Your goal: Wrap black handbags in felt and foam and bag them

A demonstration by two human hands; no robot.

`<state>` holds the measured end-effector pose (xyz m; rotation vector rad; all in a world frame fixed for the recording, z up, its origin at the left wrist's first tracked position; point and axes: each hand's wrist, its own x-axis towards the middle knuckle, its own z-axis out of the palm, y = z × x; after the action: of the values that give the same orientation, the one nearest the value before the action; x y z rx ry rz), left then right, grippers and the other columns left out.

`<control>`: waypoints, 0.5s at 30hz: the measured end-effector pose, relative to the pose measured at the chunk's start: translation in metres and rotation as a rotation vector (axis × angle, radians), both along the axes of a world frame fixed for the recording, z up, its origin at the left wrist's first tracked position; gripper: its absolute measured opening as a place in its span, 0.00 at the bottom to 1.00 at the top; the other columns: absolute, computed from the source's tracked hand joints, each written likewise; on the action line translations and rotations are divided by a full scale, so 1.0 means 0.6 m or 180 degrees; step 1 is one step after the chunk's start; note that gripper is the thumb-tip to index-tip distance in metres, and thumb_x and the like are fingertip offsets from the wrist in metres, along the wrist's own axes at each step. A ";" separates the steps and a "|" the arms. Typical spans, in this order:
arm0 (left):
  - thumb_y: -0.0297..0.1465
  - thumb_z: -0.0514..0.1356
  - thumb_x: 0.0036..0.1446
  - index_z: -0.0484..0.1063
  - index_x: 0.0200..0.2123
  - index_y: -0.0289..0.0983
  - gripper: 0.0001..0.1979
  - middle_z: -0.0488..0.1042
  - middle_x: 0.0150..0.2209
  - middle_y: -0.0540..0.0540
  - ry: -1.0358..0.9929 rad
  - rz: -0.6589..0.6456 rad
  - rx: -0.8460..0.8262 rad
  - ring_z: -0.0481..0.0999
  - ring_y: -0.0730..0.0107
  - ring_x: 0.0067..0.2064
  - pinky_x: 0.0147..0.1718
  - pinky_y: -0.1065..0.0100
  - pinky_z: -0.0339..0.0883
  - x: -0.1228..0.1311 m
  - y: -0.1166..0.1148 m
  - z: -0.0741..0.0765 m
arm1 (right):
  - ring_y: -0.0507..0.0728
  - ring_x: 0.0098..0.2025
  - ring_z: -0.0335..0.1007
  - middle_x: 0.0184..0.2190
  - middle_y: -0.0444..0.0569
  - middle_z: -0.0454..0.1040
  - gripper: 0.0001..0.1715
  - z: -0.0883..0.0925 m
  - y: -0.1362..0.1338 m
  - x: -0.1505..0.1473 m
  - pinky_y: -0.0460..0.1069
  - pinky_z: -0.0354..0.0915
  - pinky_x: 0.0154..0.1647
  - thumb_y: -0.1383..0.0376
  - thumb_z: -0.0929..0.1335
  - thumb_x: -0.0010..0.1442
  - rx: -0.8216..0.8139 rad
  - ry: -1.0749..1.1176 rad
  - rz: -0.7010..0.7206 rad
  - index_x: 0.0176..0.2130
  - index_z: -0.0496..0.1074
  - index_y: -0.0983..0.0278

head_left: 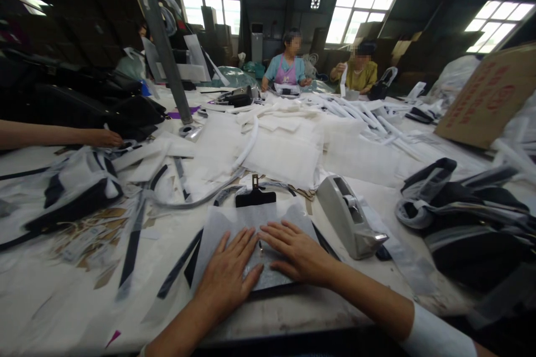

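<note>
A thin white sheet (218, 220) covers most of a black bag (193, 268) that lies flat at the table's near edge. My left hand (230, 265) rests on the sheet with its fingers stretched out. Beside it, my right hand (295, 251) lies flat on the same sheet, fingers spread. Between the two hands a small metal piece (260, 247) shows at the sheet's middle. Above the sheet's far edge sticks out a black flap (255, 197) with a gold-coloured clasp (255, 181). A wrapped handle curves behind the flap.
A grey tape dispenser (352, 217) stands close on the right, with wrapped black bags (473, 223) beyond it. White sheets (285, 150) pile up ahead. A co-worker's hand (103, 138) reaches in from the left. Two people sit across the table; a cardboard box (481, 100) leans at right.
</note>
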<state>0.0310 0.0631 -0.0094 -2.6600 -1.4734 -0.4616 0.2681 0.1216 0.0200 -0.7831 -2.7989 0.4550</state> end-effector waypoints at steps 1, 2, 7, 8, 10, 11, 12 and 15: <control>0.43 0.52 0.66 0.58 0.66 0.36 0.29 0.63 0.65 0.40 -0.0020 -0.0001 -0.0008 0.64 0.55 0.64 0.63 0.49 0.55 0.000 0.000 -0.001 | 0.62 0.70 0.49 0.68 0.54 0.57 0.33 -0.002 0.001 0.000 0.63 0.48 0.68 0.54 0.64 0.68 0.0045 0.0025 0.0065 0.67 0.56 0.58; 0.43 0.53 0.66 0.58 0.65 0.36 0.29 0.63 0.65 0.40 -0.0025 -0.0003 -0.0024 0.64 0.55 0.64 0.63 0.49 0.55 0.000 0.000 -0.001 | 0.62 0.69 0.49 0.68 0.52 0.57 0.28 -0.004 0.002 0.001 0.63 0.49 0.68 0.55 0.63 0.69 0.0090 0.0063 0.0155 0.65 0.61 0.55; 0.42 0.52 0.66 0.58 0.66 0.36 0.28 0.62 0.65 0.40 0.0053 0.0003 -0.0084 0.63 0.54 0.65 0.63 0.48 0.54 0.000 0.000 -0.003 | 0.58 0.66 0.58 0.61 0.47 0.68 0.15 -0.020 0.006 0.005 0.57 0.55 0.65 0.57 0.64 0.69 0.0272 0.0462 0.0509 0.51 0.76 0.55; 0.42 0.52 0.66 0.57 0.66 0.37 0.29 0.61 0.66 0.41 0.0051 0.0006 -0.0091 0.63 0.54 0.65 0.63 0.48 0.54 0.000 0.000 -0.002 | 0.58 0.65 0.59 0.59 0.47 0.71 0.14 -0.023 0.005 0.006 0.56 0.57 0.65 0.57 0.65 0.68 0.0297 0.0538 0.0484 0.50 0.76 0.55; 0.42 0.52 0.66 0.56 0.66 0.38 0.29 0.61 0.66 0.41 0.0040 0.0007 -0.0098 0.63 0.55 0.65 0.63 0.49 0.54 -0.001 0.000 -0.001 | 0.58 0.62 0.63 0.55 0.47 0.75 0.13 -0.026 0.001 0.006 0.56 0.60 0.63 0.58 0.66 0.67 0.0340 0.0646 0.0317 0.48 0.77 0.56; 0.43 0.52 0.66 0.56 0.66 0.38 0.29 0.61 0.66 0.41 0.0044 0.0010 -0.0098 0.63 0.55 0.65 0.63 0.49 0.54 -0.001 0.000 -0.001 | 0.59 0.60 0.66 0.53 0.47 0.76 0.12 -0.026 -0.001 0.006 0.57 0.61 0.62 0.58 0.67 0.67 0.0341 0.0683 0.0180 0.46 0.78 0.56; 0.43 0.52 0.66 0.56 0.66 0.38 0.29 0.62 0.66 0.41 0.0054 0.0012 -0.0097 0.63 0.55 0.65 0.63 0.49 0.54 -0.001 0.000 0.000 | 0.59 0.58 0.68 0.52 0.47 0.77 0.11 -0.026 -0.004 0.005 0.57 0.62 0.61 0.58 0.67 0.67 0.0325 0.0733 0.0002 0.44 0.78 0.57; 0.44 0.51 0.67 0.56 0.66 0.39 0.29 0.62 0.65 0.42 0.0106 0.0019 -0.0088 0.63 0.56 0.65 0.63 0.49 0.53 0.000 0.000 0.002 | 0.58 0.50 0.74 0.47 0.49 0.79 0.09 -0.027 -0.007 0.003 0.55 0.67 0.55 0.61 0.68 0.66 0.0100 0.0944 -0.0560 0.38 0.79 0.60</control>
<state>0.0311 0.0629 -0.0081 -2.6697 -1.4890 -0.3976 0.2697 0.1173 0.0041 -0.8675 -2.4352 0.4539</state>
